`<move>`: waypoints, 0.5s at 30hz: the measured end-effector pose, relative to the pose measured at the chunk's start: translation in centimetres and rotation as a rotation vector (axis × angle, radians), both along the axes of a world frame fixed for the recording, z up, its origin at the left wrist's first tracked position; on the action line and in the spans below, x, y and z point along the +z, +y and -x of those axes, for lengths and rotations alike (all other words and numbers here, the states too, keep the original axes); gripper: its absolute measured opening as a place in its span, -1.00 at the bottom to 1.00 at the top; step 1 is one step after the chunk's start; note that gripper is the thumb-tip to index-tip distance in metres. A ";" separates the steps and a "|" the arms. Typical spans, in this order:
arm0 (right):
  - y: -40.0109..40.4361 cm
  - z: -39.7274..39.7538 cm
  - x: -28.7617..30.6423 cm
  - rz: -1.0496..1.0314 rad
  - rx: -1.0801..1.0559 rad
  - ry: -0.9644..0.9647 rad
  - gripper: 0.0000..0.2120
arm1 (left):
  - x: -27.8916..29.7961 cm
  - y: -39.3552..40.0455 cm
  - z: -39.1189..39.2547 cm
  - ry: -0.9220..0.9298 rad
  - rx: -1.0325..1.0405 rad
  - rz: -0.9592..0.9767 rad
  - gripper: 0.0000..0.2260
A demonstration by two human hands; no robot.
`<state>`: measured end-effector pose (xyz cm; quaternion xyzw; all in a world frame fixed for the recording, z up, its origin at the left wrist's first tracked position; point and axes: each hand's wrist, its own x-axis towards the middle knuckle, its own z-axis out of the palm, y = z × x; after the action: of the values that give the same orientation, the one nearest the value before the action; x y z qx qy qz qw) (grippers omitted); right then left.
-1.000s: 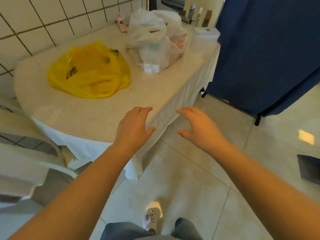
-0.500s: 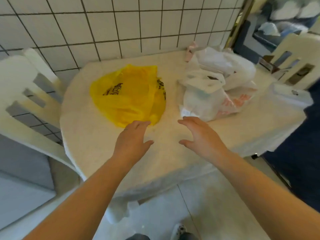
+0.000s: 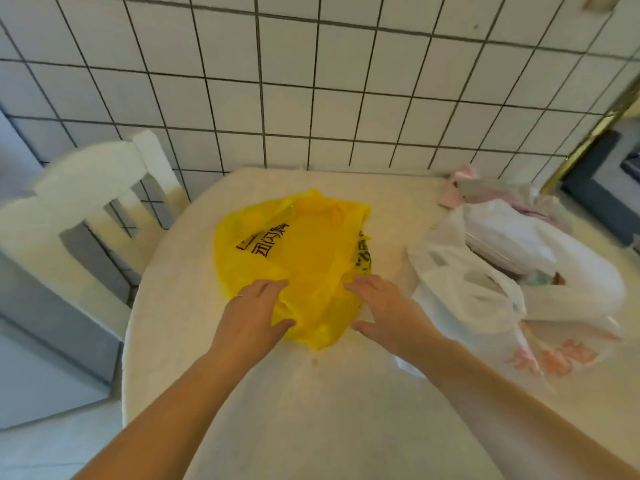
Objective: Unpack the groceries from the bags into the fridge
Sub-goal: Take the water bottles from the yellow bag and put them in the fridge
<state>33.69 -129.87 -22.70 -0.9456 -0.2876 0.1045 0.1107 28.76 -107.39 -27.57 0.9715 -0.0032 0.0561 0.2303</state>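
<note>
Your yellow bag (image 3: 304, 258), lying toward the table's (image 3: 346, 427) back edge, carries dark printed characters in two patches. The left patch runs slanted across the plastic; they look like Chinese characters, but the slant and crumpling keep you from reading them with any confidence. The second patch sits on the bag's right edge, folded into the creases and unreadable. Over at the table's right edge, the white bag (image 3: 519, 278) shows pinkish-red print along its lower side, far too blurred to make out a single letter.
</note>
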 end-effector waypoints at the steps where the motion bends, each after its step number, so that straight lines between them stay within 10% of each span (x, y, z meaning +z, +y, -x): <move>1: 0.1 -1.2 0.0 0.026 0.023 0.011 -0.38 | -0.2 0.1 -1.3 -0.003 -0.008 0.007 -0.39; 15: 2.6 -12.8 -5.0 0.248 0.359 -0.072 -0.24 | -3.9 -0.9 -10.5 0.275 -0.165 -0.228 -0.27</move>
<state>46.52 -127.30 -27.72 -0.8888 -0.4399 0.1231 -0.0371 39.25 -108.29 -31.51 0.9863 -0.0575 -0.0968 0.1209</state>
